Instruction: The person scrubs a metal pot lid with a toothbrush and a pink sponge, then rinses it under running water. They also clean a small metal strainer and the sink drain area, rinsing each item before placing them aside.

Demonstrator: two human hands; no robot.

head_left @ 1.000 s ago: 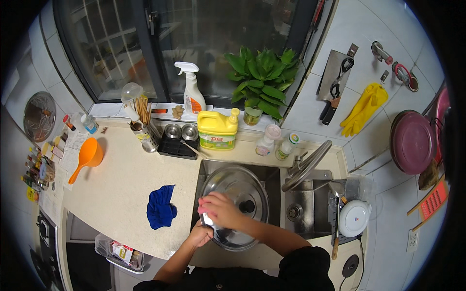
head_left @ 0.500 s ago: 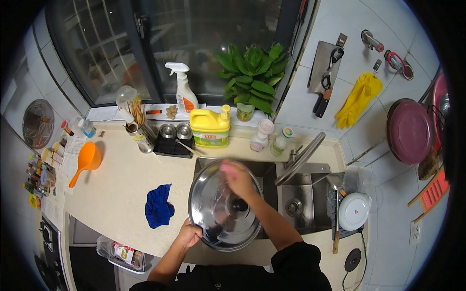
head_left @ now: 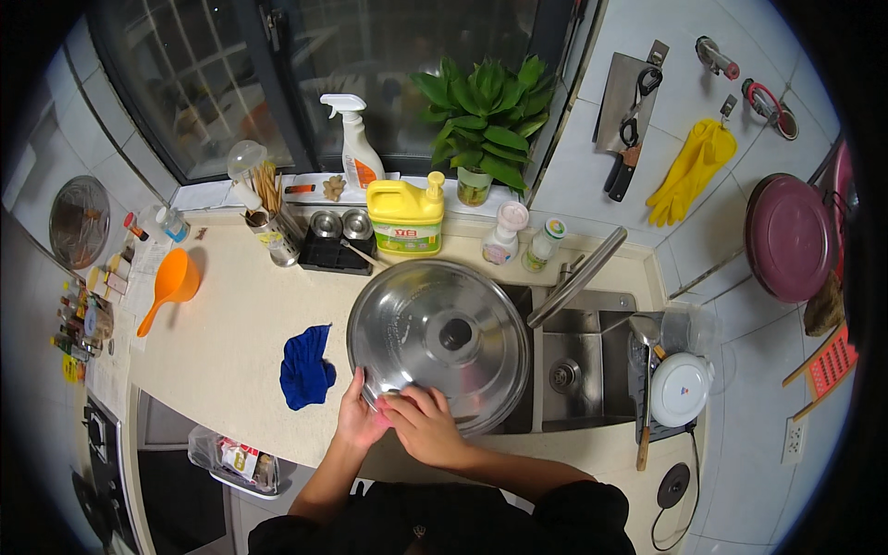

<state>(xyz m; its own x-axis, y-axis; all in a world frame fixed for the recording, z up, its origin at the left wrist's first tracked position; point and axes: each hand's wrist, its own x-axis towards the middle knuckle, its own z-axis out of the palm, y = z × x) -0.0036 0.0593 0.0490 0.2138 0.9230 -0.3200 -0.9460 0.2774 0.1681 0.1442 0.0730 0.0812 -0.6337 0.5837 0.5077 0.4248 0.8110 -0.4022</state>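
Note:
A large round metal pot lid with a black knob is held over the left sink basin and the counter edge, its top face up. My left hand grips its near left rim, the thumb lying on the top face. My right hand is closed on a small pink sponge, mostly hidden under the fingers, and presses it against the near left rim beside my left hand. Left of the lid, a crumpled blue cloth lies on the counter.
Behind the lid stand a yellow detergent jug, a white spray bottle and two small bottles. The faucet reaches over the right basin. An orange ladle lies at left; a white bowl sits on the rack at right.
My right hand has come from the lid's far part to its near left rim, beside my left hand. The lid has tilted and shows its top face more fully.

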